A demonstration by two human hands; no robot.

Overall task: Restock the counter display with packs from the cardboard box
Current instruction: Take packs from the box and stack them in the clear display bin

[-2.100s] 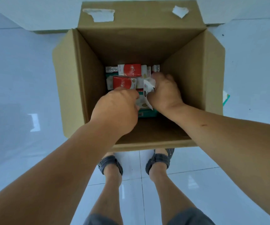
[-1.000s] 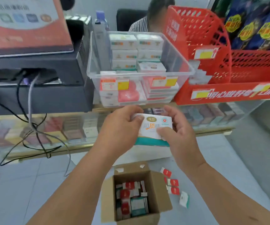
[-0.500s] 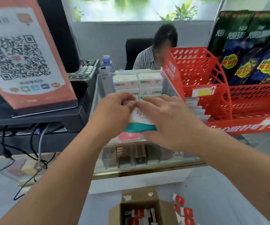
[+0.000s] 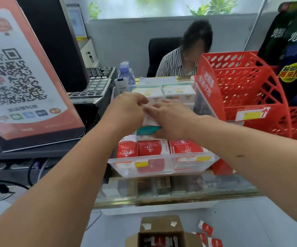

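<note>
Both hands, left hand (image 4: 126, 111), right hand (image 4: 170, 120), gripping white-and-teal pack (image 4: 148, 127) above clear display bin (image 4: 162, 159)

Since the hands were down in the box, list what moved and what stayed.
Both hands, left hand and right hand, took a white-and-teal pack out of the cardboard box, then lifted it up and forward over the clear display bin. Both still grip it. The box stays on the floor, with packs left inside.
</note>
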